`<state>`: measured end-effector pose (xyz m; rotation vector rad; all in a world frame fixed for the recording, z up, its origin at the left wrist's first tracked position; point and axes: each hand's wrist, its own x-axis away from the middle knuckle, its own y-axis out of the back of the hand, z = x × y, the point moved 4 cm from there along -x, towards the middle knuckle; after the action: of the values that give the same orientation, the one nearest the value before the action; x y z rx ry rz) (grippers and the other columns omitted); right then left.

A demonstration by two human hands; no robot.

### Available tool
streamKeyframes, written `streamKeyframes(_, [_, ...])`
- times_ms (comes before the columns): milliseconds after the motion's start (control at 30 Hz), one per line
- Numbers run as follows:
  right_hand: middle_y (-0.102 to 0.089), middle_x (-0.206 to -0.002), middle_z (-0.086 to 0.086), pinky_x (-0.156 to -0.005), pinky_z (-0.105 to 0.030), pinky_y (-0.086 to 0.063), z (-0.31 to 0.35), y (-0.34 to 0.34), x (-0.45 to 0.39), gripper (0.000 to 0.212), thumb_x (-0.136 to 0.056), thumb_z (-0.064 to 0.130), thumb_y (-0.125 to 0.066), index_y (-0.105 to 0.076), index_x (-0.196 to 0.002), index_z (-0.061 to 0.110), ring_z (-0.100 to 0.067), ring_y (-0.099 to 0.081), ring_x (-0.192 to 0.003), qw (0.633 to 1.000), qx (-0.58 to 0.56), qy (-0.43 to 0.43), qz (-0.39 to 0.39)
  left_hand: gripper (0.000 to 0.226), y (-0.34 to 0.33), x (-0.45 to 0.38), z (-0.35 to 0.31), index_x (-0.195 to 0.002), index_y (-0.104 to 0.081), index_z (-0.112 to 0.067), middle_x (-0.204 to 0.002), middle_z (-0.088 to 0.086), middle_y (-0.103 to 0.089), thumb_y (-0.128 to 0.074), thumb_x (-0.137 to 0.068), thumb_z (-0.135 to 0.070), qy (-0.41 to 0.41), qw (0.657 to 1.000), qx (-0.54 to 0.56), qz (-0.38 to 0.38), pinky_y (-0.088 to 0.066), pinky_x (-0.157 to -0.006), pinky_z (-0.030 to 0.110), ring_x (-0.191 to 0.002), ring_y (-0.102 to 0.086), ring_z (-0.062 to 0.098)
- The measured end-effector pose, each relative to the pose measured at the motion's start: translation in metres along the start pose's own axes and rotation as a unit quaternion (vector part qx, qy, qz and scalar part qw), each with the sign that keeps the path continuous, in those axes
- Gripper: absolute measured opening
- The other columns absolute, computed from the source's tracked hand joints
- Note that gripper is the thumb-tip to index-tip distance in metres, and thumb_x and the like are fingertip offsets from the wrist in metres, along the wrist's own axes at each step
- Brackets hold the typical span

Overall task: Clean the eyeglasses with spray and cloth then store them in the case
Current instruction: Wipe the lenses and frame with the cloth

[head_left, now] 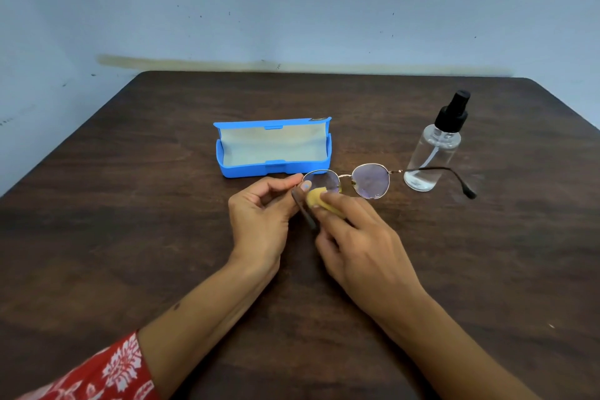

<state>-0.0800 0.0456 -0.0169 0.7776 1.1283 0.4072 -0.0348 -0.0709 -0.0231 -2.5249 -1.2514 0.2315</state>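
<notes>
- Table (130, 204): dark wood grain, matt.
- Case (246, 169): blue plastic, smooth, with a pale, soft-looking lining.
- Glasses (370, 181): thin shiny metal rims, dark matt arms.
- Bottle (431, 156): clear glossy plastic, black cap.
- Cloth (316, 197): yellow, soft, matt.
- Sleeve (107, 373): red printed fabric.

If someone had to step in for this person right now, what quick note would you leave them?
Left hand pinches the eyeglasses at the left lens rim.
Right hand presses the yellow cloth on that lens.
Spray bottle stands on the table, right of the glasses.
Blue case lies open and empty behind.
Left to do: finish wiping, put the glasses in the case, close it.
</notes>
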Motion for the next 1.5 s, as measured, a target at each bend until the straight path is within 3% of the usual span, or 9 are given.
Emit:
streamKeyframes(400, [-0.066, -0.108, -0.012, -0.064, -0.03, -0.057, -0.0092, -0.0004, -0.0015, 0.039, -0.081, 0.014, -0.042, -0.07, -0.105, 0.001, -0.026, -0.064, -0.095, 0.999, 0.021, -0.048, -0.008, 0.018, -0.0006, -0.0016, 0.0015, -0.089, -0.07, -0.002, -0.076, 0.001, -0.075, -0.067, -0.076, 0.01, 0.004, 1.0, -0.026, 0.015, -0.057, -0.071, 0.019, -0.077, -0.071, 0.011])
streamKeyframes(600, [-0.065, -0.11, -0.011, -0.062, -0.031, -0.057, -0.0037, 0.0006, -0.0023, 0.04, -0.085, 0.013, -0.042, -0.067, -0.114, 0.002, -0.026, -0.065, -0.09, 1.0, 0.009, -0.022, -0.005, 0.014, -0.0011, -0.0013, 0.0017, -0.088, -0.071, -0.004, -0.082, 0.005, -0.075, -0.067, -0.078, 0.005, -0.026, 0.998, -0.048, 0.025, -0.058, -0.08, 0.031, -0.084, -0.071, 0.02])
streamKeyframes(867, [-0.065, -0.113, -0.01, -0.062, -0.03, -0.057, -0.0027, 0.0006, -0.0021, 0.04, -0.085, 0.014, -0.041, -0.067, -0.114, 0.003, -0.024, -0.062, -0.093, 1.0, 0.001, -0.012, 0.002, 0.013, -0.002, 0.0012, -0.0019, -0.09, -0.07, 0.001, -0.083, 0.006, -0.075, -0.065, -0.078, 0.006, -0.035, 0.997, -0.067, 0.02, -0.058, -0.08, 0.033, -0.08, -0.071, 0.018])
streamKeyframes(1000, [-0.066, -0.112, -0.01, -0.061, -0.031, -0.057, -0.001, 0.0021, -0.0013, 0.04, -0.083, 0.013, -0.044, -0.067, -0.114, 0.003, -0.026, -0.065, -0.092, 1.0, -0.005, -0.007, 0.0, 0.012, -0.0012, 0.0021, -0.0039, -0.089, -0.069, 0.002, -0.088, 0.012, -0.074, -0.067, -0.078, 0.004, -0.045, 0.997, -0.068, 0.004, -0.056, -0.085, 0.041, -0.088, -0.07, 0.027])
streamKeyframes(1167, [-0.066, -0.109, -0.012, -0.062, -0.03, -0.057, -0.0044, 0.0046, -0.0021, 0.038, -0.082, 0.012, -0.044, -0.07, -0.106, 0.001, -0.025, -0.065, -0.092, 0.999, 0.018, -0.037, -0.011, 0.009, 0.0, 0.0002, -0.0035, -0.084, -0.069, -0.003, -0.085, 0.008, -0.074, -0.066, -0.078, 0.004, -0.051, 0.996, -0.075, -0.004, -0.056, -0.086, 0.044, -0.088, -0.07, 0.03])
streamKeyframes(1300, [-0.067, -0.108, -0.01, -0.065, -0.031, -0.057, 0.0005, 0.0011, -0.0003, 0.039, -0.082, 0.011, -0.046, -0.068, -0.112, 0.002, -0.025, -0.065, -0.09, 1.0, 0.001, -0.001, 0.003, 0.009, -0.0002, -0.0002, -0.0042, -0.082, -0.068, -0.004, -0.088, 0.01, -0.073, -0.066, -0.078, 0.005, -0.055, 0.996, -0.074, -0.004, -0.055, -0.088, 0.043, -0.085, -0.07, 0.022])
streamKeyframes(1500, [-0.067, -0.108, -0.012, -0.066, -0.029, -0.056, -0.0032, 0.0046, -0.0024, 0.037, -0.082, 0.011, -0.045, -0.07, -0.106, 0.0, -0.024, -0.066, -0.091, 0.999, 0.022, -0.037, -0.02, 0.009, 0.0007, -0.002, -0.0021, -0.084, -0.067, -0.001, -0.092, 0.016, -0.072, -0.065, -0.079, 0.006, -0.065, 0.995, -0.078, -0.004, -0.055, -0.088, 0.044, -0.091, -0.069, 0.031])
